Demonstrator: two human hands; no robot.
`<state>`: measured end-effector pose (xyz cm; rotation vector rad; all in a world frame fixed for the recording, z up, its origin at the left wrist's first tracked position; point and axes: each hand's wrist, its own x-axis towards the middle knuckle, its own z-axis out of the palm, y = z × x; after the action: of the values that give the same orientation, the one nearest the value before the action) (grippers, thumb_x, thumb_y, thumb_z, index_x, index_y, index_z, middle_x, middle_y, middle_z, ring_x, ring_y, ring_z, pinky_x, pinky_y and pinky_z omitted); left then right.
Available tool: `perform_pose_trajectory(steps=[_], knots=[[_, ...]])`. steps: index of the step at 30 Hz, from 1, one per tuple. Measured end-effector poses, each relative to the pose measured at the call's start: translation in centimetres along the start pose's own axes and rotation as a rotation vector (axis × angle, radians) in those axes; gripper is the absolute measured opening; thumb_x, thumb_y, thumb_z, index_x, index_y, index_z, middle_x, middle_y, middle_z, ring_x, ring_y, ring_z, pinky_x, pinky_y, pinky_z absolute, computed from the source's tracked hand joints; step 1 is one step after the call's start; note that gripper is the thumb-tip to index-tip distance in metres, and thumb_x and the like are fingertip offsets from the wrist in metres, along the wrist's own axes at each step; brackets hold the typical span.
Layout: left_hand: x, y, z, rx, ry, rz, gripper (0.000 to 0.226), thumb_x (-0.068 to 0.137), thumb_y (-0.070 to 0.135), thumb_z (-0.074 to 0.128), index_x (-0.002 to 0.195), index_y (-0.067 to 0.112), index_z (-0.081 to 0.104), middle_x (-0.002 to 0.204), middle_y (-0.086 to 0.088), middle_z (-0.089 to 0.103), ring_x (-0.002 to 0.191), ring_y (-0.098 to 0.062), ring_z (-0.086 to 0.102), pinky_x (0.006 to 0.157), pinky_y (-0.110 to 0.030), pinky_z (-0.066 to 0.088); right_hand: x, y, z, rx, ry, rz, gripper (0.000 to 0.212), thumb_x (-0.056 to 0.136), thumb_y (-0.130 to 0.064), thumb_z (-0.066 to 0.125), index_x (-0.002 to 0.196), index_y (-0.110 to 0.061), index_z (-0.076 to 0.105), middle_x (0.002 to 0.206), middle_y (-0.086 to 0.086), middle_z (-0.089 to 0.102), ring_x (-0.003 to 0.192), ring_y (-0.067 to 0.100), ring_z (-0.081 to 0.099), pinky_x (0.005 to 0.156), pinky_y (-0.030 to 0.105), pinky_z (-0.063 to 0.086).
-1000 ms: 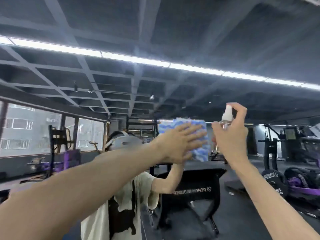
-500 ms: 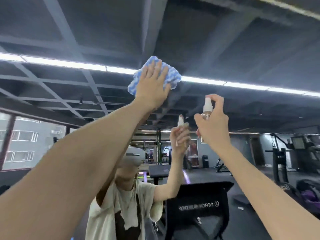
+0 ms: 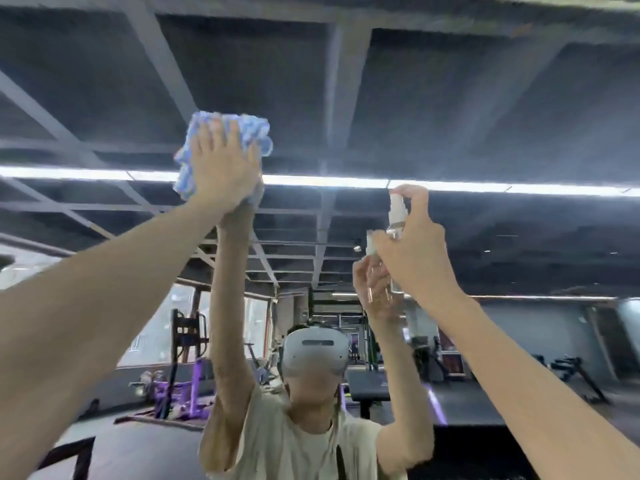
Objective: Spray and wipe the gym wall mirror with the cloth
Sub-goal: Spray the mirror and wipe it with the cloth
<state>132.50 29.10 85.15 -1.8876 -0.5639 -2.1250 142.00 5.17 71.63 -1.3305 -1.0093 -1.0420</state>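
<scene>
Two hands reach up at the gym wall mirror (image 3: 467, 98). On the left, the left hand (image 3: 223, 168) presses a blue-and-white cloth (image 3: 254, 138) flat against the glass with straight fingers, high up, just above the reflected light strip (image 3: 329, 181). Lower, in the middle, the person's reflection (image 3: 304, 441) wears a white headset (image 3: 313, 351). To the right, the right hand (image 3: 415, 252) grips a small clear spray bottle (image 3: 396, 220), its index finger curled over the white nozzle, near the glass.

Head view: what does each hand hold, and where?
Right hand grips the spray bottle by its body, finger on the pump. Left hand presses the cloth flat.
</scene>
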Motion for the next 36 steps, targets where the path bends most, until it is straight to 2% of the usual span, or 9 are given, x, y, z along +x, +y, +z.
perform_pose_trajectory(steps=[7, 13, 17, 21, 24, 27, 29, 33, 36], knots=[[-7.3, 15.0, 2.4, 0.002, -0.222, 0.716, 0.055, 0.103, 0.036, 0.019, 0.154, 0.017, 0.016, 0.162, -0.009, 0.011, 0.149, -0.028, 0.006, 0.119, -0.038, 0.001, -0.1, 0.3, -0.3, 0.069, 0.142, 0.083, 0.043, 0.089, -0.009, 0.059, 0.122, -0.024, 0.036, 0.083, 0.006, 0.059, 0.064, 0.019, 0.057, 0.057, 0.031, 0.046], [-3.5, -0.2, -0.4, -0.026, -0.024, 0.158, 0.058, 0.101, 0.037, 0.019, 0.154, 0.013, 0.018, 0.161, -0.012, 0.015, 0.149, -0.029, 0.007, 0.121, -0.039, 0.000, -1.2, -1.5, 1.9, 0.072, 0.079, 0.080, 0.047, 0.091, -0.009, 0.061, 0.128, -0.025, 0.036, 0.079, 0.001, 0.053, 0.060, 0.012, 0.053, 0.043, 0.011, 0.038], [-2.3, -17.1, -3.3, 0.160, 0.011, -0.003, 0.046, 0.098, 0.021, 0.033, 0.136, -0.004, 0.044, 0.140, -0.035, 0.040, 0.130, -0.054, 0.036, 0.108, -0.067, 0.024, -2.1, -3.9, 5.4, 0.080, -0.024, 0.007, 0.048, 0.091, -0.010, 0.060, 0.124, -0.032, 0.032, 0.090, 0.004, 0.056, 0.069, 0.018, 0.062, 0.059, 0.022, 0.054], [-4.0, -18.0, -4.8, 0.071, -0.038, -0.419, 0.062, 0.101, 0.040, 0.022, 0.153, 0.007, 0.019, 0.159, -0.021, 0.013, 0.147, -0.037, 0.008, 0.119, -0.050, 0.003, -2.4, -5.2, 6.5, 0.068, -0.053, -0.048, 0.051, 0.091, -0.009, 0.060, 0.130, -0.029, 0.032, 0.096, 0.004, 0.056, 0.070, 0.014, 0.062, 0.061, 0.023, 0.052], [-5.7, -9.9, -3.2, 0.041, -0.007, -0.102, 0.057, 0.104, 0.035, 0.023, 0.155, 0.011, 0.012, 0.161, -0.014, 0.008, 0.149, -0.031, 0.002, 0.121, -0.043, 0.000, -2.7, -5.6, 6.5, 0.081, -0.023, -0.025, 0.050, 0.091, -0.010, 0.059, 0.130, -0.029, 0.033, 0.096, 0.005, 0.058, 0.065, 0.013, 0.061, 0.056, 0.020, 0.049], [-11.9, 2.0, -1.2, -0.006, -0.083, 0.304, 0.053, 0.098, 0.035, 0.029, 0.149, 0.021, 0.028, 0.157, -0.007, 0.021, 0.145, -0.034, 0.017, 0.118, -0.043, 0.016, -3.2, -5.7, 5.5, 0.078, 0.025, 0.021, 0.045, 0.090, -0.011, 0.057, 0.123, -0.032, 0.035, 0.083, 0.005, 0.058, 0.065, 0.024, 0.063, 0.067, 0.043, 0.057], [-17.0, 7.3, -1.4, -0.050, -0.238, 0.474, 0.060, 0.097, 0.035, 0.033, 0.153, 0.021, 0.017, 0.161, -0.010, 0.009, 0.148, -0.031, 0.004, 0.119, -0.040, 0.000, -4.2, -5.3, 4.6, 0.096, 0.084, 0.063, 0.040, 0.092, -0.015, 0.057, 0.126, -0.024, 0.038, 0.081, -0.001, 0.053, 0.067, 0.021, 0.058, 0.067, 0.027, 0.054], [-17.3, 5.6, -0.9, -0.107, -0.236, 0.518, 0.057, 0.100, 0.038, 0.023, 0.154, 0.020, 0.020, 0.162, -0.007, 0.011, 0.150, -0.024, 0.006, 0.120, -0.037, -0.004, -7.1, -3.4, 1.8, 0.036, 0.103, 0.148, 0.044, 0.090, -0.009, 0.060, 0.128, -0.018, 0.039, 0.077, -0.003, 0.052, 0.061, 0.013, 0.054, 0.045, 0.012, 0.038], [-16.0, -0.4, -1.4, -0.027, -0.137, 0.217, 0.057, 0.101, 0.039, 0.015, 0.155, 0.020, 0.010, 0.163, -0.008, 0.005, 0.150, -0.023, 0.000, 0.121, -0.039, -0.001, -9.5, -1.9, 0.3, -0.005, 0.068, 0.210, 0.044, 0.091, -0.011, 0.061, 0.128, -0.020, 0.039, 0.080, 0.006, 0.055, 0.058, 0.013, 0.052, 0.045, 0.014, 0.035]])
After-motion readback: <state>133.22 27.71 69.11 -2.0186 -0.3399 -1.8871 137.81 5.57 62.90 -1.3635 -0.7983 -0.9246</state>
